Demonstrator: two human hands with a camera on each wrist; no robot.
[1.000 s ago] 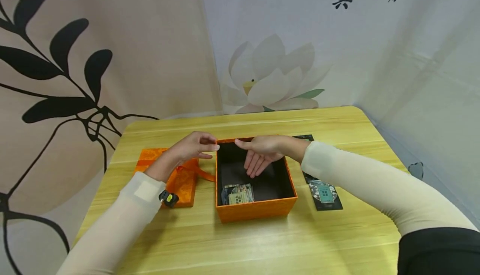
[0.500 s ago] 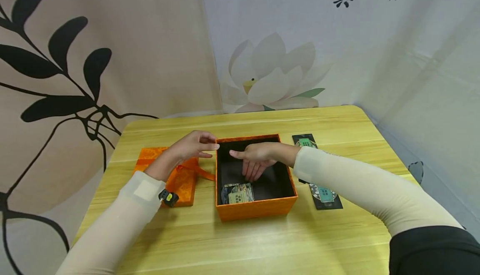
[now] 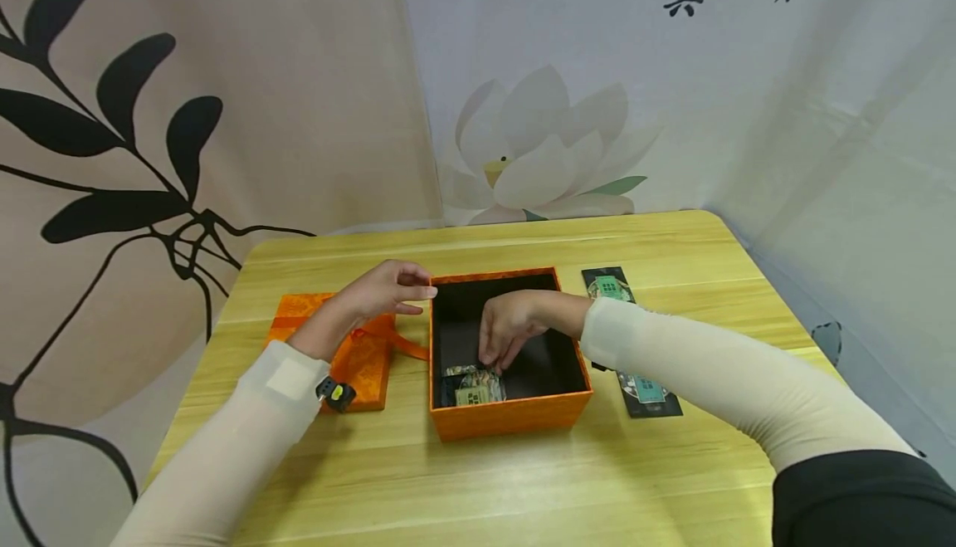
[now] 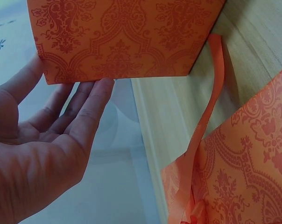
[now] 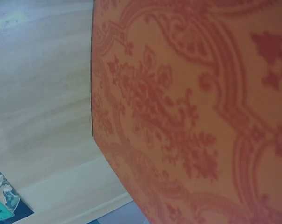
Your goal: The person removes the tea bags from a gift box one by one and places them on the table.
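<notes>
An orange patterned box [image 3: 511,421] with a black inside stands lidless on the table. My right hand [image 3: 515,323] reaches down into it, fingers bent and fingertips pinching the edge of a small printed packet [image 3: 478,389] in the near left corner. The fingertips partly cover that packet. At the box's far left corner my left hand [image 3: 392,287] touches the edge, its fingers loosely bent, as the left wrist view also shows. In the right wrist view the box's outer wall [image 5: 178,107] hides the right hand.
Left of the box lies its orange lid [image 3: 369,373] with an orange ribbon [image 4: 201,126]. Dark printed packets with green labels lie to the right, one far back [image 3: 608,283] and one nearer [image 3: 648,393]. A curtain hangs behind the table [image 3: 508,489].
My right hand has moved down and toward the near left corner of the box. Its fingers have gone from straight to bent, onto the packet. The left hand stays at the rim.
</notes>
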